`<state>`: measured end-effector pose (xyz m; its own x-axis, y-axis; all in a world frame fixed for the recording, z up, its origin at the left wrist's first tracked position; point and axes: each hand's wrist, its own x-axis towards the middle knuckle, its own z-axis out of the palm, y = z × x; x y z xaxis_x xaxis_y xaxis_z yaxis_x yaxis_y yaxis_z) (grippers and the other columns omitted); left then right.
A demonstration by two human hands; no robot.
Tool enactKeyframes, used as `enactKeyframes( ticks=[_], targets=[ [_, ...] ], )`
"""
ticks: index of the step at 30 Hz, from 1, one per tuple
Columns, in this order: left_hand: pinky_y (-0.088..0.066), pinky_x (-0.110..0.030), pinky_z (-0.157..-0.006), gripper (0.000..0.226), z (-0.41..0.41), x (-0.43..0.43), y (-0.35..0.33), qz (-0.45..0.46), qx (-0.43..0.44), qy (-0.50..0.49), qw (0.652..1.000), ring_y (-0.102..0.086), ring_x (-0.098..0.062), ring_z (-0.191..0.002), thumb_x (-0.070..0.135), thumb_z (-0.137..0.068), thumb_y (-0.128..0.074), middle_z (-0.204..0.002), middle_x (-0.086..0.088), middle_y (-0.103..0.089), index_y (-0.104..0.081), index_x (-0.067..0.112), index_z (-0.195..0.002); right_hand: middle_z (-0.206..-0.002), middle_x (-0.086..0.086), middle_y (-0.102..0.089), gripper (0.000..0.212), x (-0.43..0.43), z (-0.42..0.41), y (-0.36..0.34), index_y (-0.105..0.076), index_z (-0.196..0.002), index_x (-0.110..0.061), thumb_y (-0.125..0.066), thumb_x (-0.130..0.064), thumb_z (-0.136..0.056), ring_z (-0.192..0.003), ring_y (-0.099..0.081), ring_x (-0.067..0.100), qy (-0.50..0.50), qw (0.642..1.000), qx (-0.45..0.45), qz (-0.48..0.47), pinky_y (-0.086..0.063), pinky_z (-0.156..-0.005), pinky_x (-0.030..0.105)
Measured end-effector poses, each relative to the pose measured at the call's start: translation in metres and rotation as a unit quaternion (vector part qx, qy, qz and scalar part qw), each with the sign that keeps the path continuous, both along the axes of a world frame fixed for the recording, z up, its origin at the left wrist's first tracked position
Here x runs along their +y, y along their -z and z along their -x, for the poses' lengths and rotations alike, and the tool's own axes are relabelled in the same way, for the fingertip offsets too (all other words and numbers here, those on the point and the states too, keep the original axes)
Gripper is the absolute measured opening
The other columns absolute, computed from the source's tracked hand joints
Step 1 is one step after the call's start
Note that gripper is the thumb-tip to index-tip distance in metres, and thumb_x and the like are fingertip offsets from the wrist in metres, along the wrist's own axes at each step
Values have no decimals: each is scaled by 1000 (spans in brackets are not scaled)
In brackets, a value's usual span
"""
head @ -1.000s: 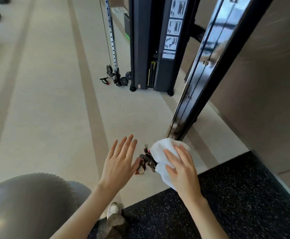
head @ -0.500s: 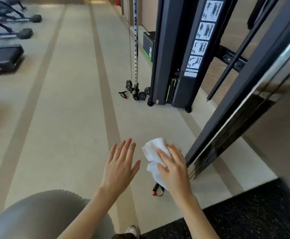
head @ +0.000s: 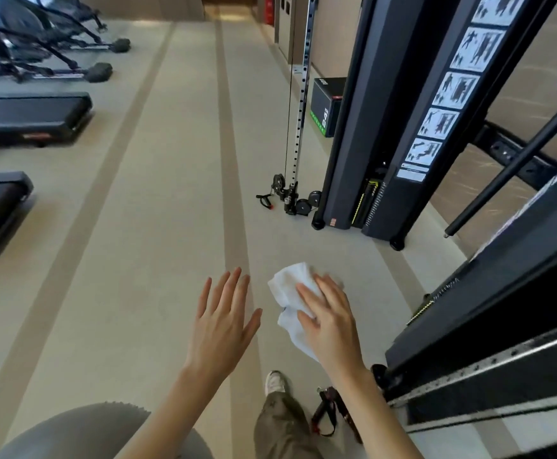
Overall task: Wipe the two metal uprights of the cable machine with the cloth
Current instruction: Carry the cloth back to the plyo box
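My right hand point(head: 330, 321) holds a crumpled white cloth point(head: 292, 293) in the air, away from any metal. My left hand point(head: 224, 318) hovers beside it with fingers spread and nothing in it. The near metal upright point(head: 488, 361), silver with a row of holes, runs slanted along the lower right against its black column. The far metal upright point(head: 301, 101), also silver with holes, stands ahead with a cable next to it. Its pulley carriage point(head: 288, 193) sits at floor level.
The black weight-stack tower point(head: 402, 127) with exercise pictures stands ahead on the right. A black plyo box point(head: 326, 106) is behind it. Treadmills point(head: 22, 114) line the left side. A grey exercise ball point(head: 81, 435) is at lower left. A cable handle point(head: 328, 412) lies near my shoe point(head: 275, 382).
The view has swung up and away from the near upright. My right hand with the cloth has come off the upright's lower end; both hands now float over open floor.
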<state>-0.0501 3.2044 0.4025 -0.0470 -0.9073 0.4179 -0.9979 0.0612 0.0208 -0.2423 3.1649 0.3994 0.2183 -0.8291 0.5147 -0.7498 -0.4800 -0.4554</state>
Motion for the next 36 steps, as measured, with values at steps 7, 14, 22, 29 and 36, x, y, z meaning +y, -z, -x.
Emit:
enactKeyframes(
  ticks=[7,14,22,29,36],
  targets=[
    [-30,-47,-110,57,-18,-130,3,39,20,-33,999,-58,-34,-123,42,-95,-42,-134,-17,-60,-60,-2,-127,-122,11,-60,49,-141,-18,5,-70,-110,-12,-80,4,-66,-120,-46,21,-22,999,-28,19,-44,-88,25],
    [-29,-46,-111,56,-40,-262,0,55,22,-57,997,-57,-34,-124,42,-96,-42,-135,-17,-59,-57,-2,-128,-123,9,-60,49,-283,-38,-3,-70,-111,-14,-80,4,-66,-120,-47,20,-44,998,-29,27,-45,-86,23],
    [-29,-47,-110,58,-84,-378,13,36,31,-89,995,-58,-34,-123,44,-96,-39,-133,-18,-60,-56,-1,-128,-122,9,-59,51,-414,-79,3,-69,-111,-13,-79,6,-65,-118,-50,23,-74,997,-22,19,-40,-92,19],
    [-27,-46,-112,59,-150,-505,22,32,24,-85,996,-58,-34,-124,45,-96,-38,-133,-17,-60,-57,0,-129,-121,10,-60,50,-542,-151,17,-70,-110,-13,-80,4,-64,-118,-47,21,-68,997,-22,25,-33,-97,17],
    [-29,-48,-110,58,-233,-650,12,52,37,-67,996,-57,-34,-124,45,-101,-33,-134,-17,-60,-54,0,-130,-124,12,-59,38,-679,-236,9,-70,-109,-12,-64,-6,-73,-120,-51,28,-63,997,-33,43,-34,-102,24]
  ],
)
